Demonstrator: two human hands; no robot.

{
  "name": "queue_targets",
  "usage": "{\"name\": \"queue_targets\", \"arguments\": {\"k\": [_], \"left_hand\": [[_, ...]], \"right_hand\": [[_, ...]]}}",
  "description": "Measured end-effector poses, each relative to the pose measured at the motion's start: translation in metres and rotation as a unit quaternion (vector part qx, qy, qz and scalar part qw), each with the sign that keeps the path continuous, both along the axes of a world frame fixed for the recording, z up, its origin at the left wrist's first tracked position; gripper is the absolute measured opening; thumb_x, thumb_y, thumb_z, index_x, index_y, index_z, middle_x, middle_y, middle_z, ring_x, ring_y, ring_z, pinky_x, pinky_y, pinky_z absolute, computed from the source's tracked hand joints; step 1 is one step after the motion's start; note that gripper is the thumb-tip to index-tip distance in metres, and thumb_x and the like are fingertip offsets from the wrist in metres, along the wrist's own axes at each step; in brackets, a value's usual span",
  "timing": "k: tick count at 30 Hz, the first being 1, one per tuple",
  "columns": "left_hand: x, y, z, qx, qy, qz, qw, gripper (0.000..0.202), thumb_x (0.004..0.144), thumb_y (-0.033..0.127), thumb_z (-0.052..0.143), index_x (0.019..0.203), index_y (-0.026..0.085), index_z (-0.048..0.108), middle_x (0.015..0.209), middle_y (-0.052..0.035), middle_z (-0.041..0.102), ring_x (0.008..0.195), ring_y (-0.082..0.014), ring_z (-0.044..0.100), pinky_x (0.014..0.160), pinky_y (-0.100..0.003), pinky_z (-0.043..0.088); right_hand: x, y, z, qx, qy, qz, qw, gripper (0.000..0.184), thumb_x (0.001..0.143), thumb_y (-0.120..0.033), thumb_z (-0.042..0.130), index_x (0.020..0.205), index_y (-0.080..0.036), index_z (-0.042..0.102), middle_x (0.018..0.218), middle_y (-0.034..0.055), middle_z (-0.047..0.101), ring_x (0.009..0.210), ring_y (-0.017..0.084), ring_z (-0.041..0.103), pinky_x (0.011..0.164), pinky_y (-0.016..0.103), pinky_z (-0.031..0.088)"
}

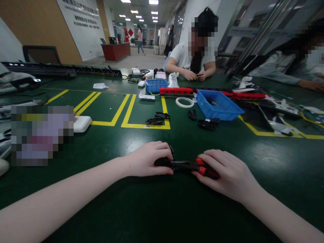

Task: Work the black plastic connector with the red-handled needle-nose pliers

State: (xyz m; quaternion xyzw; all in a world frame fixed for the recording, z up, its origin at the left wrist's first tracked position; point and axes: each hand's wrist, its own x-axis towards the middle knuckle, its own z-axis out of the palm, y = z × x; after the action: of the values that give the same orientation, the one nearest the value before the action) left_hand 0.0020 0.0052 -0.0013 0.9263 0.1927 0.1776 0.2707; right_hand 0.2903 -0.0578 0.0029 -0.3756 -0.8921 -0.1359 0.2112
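Fingers of my left hand [152,158] are wrapped round a black plastic part [163,162], which is mostly hidden by the palm and thumb. My right hand [225,172] grips the red and black handles of a pair of pliers [186,165]. The pliers point left, and their dark jaws reach the black part at its right side; whether they pinch it I cannot tell. Both hands are low over the green table, in the middle of the head view. Beyond them lie more black parts [158,118], near a yellow tape line, and another black part [209,124].
A blue bin [219,106] with dark pieces inside stands at the right, a smaller blue bin [157,85] farther back. Between them lie a tape roll [184,102] and red strips [176,90]. A white box [82,124] is at left. Across the table a person [192,60] works.
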Motion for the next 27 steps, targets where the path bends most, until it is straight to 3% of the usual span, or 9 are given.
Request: {"name": "queue_targets", "arguments": {"k": [6,12,18,23,27], "left_hand": [[0.0001,-0.0016,-0.0037,0.035,0.012,0.009,0.999,0.024,0.090,0.028,0.071,0.108,0.018,0.059,0.114,-0.0063,0.062,0.102,-0.0209,0.061,0.083,-0.034,0.051],[0.0010,-0.0062,-0.0029,0.102,0.014,0.020,0.995,0.047,0.091,0.025,0.069,0.134,0.017,0.050,0.139,-0.0121,0.054,0.123,-0.0261,0.056,0.098,-0.040,0.049],[0.0011,-0.0044,-0.0033,0.118,0.027,0.009,0.993,0.037,0.096,0.028,0.063,0.130,0.018,0.055,0.135,-0.0103,0.059,0.131,-0.0274,0.051,0.111,-0.047,0.040],[0.0000,-0.0035,-0.0050,0.112,0.034,0.023,0.993,0.035,0.093,0.037,0.067,0.121,0.017,0.061,0.117,-0.0098,0.062,0.106,-0.0243,0.061,0.091,-0.040,0.051],[-0.0006,-0.0034,-0.0068,0.107,0.026,0.016,0.994,0.033,0.093,0.037,0.068,0.119,0.018,0.062,0.113,-0.0079,0.061,0.097,-0.0215,0.061,0.078,-0.033,0.052]], "right_hand": [[0.0015,0.0010,-0.0014,-0.026,0.018,-0.007,0.999,0.024,0.090,-0.037,0.064,0.104,-0.017,0.066,0.096,0.0101,0.071,0.078,0.022,0.068,0.064,0.034,0.055],[0.0025,0.0027,0.0000,-0.034,0.009,-0.001,0.999,0.025,0.094,-0.038,0.059,0.105,-0.016,0.063,0.096,0.0104,0.070,0.077,0.021,0.068,0.064,0.033,0.055],[0.0048,0.0040,-0.0002,-0.041,0.008,-0.004,0.999,0.024,0.095,-0.040,0.058,0.103,-0.017,0.063,0.095,0.0096,0.070,0.076,0.020,0.067,0.064,0.033,0.055],[0.0074,0.0035,-0.0004,-0.057,0.011,-0.001,0.998,0.024,0.095,-0.039,0.059,0.103,-0.016,0.063,0.096,0.0098,0.069,0.077,0.020,0.067,0.064,0.033,0.055],[0.0063,0.0032,-0.0010,-0.067,0.022,-0.003,0.998,0.023,0.094,-0.039,0.060,0.103,-0.017,0.063,0.097,0.0094,0.068,0.078,0.020,0.068,0.065,0.033,0.056]]}}
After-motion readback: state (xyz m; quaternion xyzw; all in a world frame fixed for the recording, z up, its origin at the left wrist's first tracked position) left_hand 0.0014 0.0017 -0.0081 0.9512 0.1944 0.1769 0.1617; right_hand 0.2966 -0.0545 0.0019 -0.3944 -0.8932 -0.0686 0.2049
